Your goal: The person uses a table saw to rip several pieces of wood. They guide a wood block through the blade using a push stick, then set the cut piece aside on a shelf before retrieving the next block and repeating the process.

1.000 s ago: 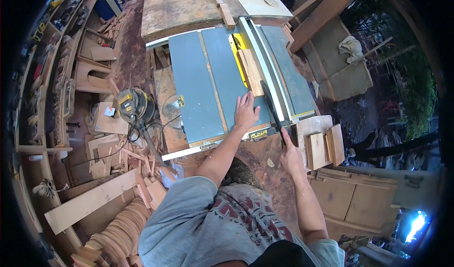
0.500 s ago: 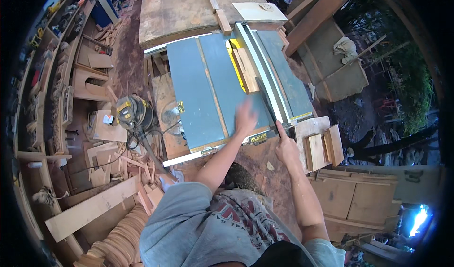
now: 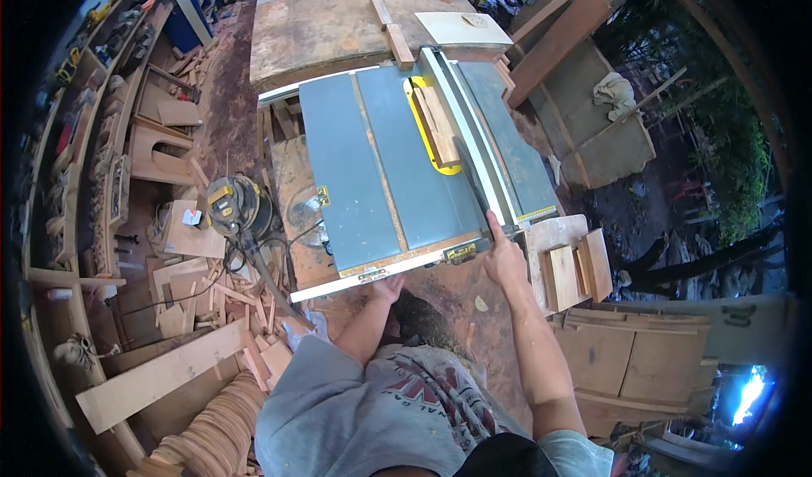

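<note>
A table saw with a blue-grey top (image 3: 347,156) stands in front of me. Two narrow wooden strips (image 3: 436,130) lie side by side over its yellow blade insert (image 3: 446,170), next to the long pale fence (image 3: 474,134). My right hand (image 3: 505,261) is closed round the near end of a dark push stick (image 3: 474,181), whose far tip meets the end of the strips. Below the saw's front rail (image 3: 338,284), my left hand (image 3: 387,291) has its fingers stretched toward the rail and nothing visible in them. The blade itself is hidden from me.
Behind the saw is a wooden table (image 3: 338,29) with a wood strip and a pale board on it. A yellow-and-black shop vacuum (image 3: 239,206) stands at the left among offcuts. Short wooden blocks (image 3: 562,276) rest on a board to the right.
My left hand has drawn back from over the saw top to below the front rail. My right hand still holds the push stick against the strips, which have hardly moved.
</note>
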### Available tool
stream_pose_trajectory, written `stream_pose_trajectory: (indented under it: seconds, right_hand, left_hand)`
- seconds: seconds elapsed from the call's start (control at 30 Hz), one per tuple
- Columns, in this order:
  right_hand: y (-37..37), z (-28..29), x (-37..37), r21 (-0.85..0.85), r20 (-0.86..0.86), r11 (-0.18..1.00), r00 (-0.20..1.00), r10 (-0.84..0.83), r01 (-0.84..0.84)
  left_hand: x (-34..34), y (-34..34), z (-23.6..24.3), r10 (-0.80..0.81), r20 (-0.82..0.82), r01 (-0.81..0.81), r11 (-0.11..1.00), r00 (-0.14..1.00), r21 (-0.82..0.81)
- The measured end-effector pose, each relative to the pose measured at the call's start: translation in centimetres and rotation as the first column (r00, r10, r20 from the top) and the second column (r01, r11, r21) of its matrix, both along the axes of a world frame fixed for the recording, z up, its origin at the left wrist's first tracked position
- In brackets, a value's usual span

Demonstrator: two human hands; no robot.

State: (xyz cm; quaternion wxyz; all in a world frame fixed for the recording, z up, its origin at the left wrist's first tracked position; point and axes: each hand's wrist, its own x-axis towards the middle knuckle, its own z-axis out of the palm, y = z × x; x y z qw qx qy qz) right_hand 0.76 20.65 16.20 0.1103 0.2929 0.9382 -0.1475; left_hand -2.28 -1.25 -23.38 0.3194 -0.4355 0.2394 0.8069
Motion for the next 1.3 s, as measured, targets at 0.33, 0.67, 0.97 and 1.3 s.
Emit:
stream_pose_trajectory:
  seconds: [0.33,0.67,0.97,1.3]
  right_hand:
    - [0.7,-0.5,-1.4,0.009,-0.070,0.999,0.997,0.042,-0.042]
    - [0.1,-0.5,-2.7,0.051,0.018,0.998,1.000,0.019,-0.020]
    - [0.5,-0.5,-4.1,0.056,-0.028,0.997,0.998,0.056,-0.054]
    - [1.2,-1.7,-12.6,0.103,-0.039,0.989,0.993,0.113,-0.108]
  left_hand:
    - [-3.1,2.3,6.3,0.103,-0.066,-0.109,0.990,0.992,-0.087]
    - [-3.4,2.3,6.5,0.074,-0.085,-0.082,0.992,0.994,-0.099]
    - [-3.6,2.2,6.8,0.032,-0.105,-0.042,0.995,0.994,-0.094]
    - [-3.9,2.4,7.1,0.003,-0.117,-0.011,0.998,0.993,-0.068]
